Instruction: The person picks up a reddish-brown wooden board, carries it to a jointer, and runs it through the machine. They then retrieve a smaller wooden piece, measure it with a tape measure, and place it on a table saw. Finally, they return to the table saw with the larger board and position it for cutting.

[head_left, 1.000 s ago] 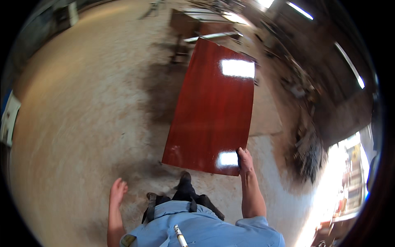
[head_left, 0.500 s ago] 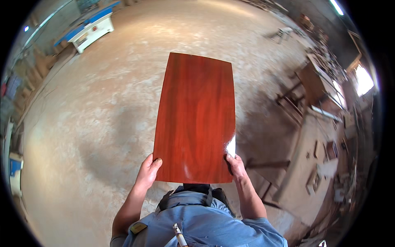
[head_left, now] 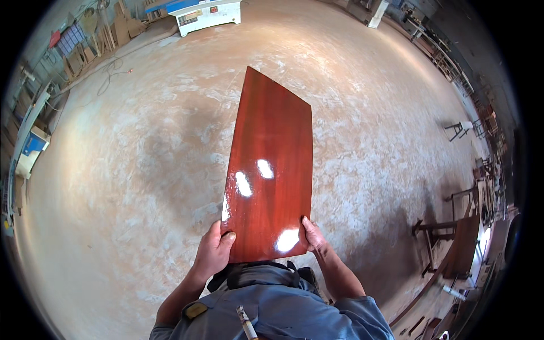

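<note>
- Above a dusty workshop floor point(head_left: 141, 187), a long red-brown panel point(head_left: 272, 170) is held out in front of the person, its glossy face up and its far end pointing away.
- Its near end is gripped at both corners, close to the person's chest.
- The left hand point(head_left: 212, 255) is closed on the near left corner, thumb laid on the top face, fingers wrapped under the edge.
- The right hand point(head_left: 313, 237) is closed on the near right corner, thumb on the face and the remaining fingers hidden beneath.
- Bright patches of reflected light are seen on the panel, two near the middle and one by the right thumb.
- A blue-grey shirt point(head_left: 272, 306) is seen at the lower edge, with a pen-like object point(head_left: 246, 322) stuck in its pocket.
- A white and blue machine point(head_left: 204, 10) is seen at the far side of the floor.
- Stacked wood pieces point(head_left: 122, 28) lie against the wall at the upper left.
- A dark wooden trestle point(head_left: 433, 238) and a leaning board point(head_left: 462, 246) stand at the right, well apart from the panel.
</note>
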Demonstrator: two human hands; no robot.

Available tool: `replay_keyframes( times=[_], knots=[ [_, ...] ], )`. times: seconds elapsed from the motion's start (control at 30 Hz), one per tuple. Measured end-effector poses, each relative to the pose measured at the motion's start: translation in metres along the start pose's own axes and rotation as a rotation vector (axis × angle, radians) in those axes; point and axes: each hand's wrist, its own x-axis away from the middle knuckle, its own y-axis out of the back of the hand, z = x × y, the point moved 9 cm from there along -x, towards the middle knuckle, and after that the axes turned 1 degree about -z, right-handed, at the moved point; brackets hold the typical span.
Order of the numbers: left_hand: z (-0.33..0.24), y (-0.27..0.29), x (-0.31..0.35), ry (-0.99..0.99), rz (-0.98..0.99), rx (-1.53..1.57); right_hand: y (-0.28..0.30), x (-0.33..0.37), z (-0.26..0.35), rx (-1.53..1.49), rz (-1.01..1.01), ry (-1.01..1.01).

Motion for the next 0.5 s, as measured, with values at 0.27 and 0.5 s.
replay_keyframes(
  times=[0.27, 0.5],
  knots=[
    [-0.019, 0.038, -0.223, -0.043, 0.048, 0.028, -0.053, -0.162, 0.103, -0.027, -0.02, -0.047],
    [-0.051, 0.063, -0.393, -0.112, 0.081, -0.029, -0.114, -0.276, 0.178, -0.105, -0.032, -0.065]
  ],
)
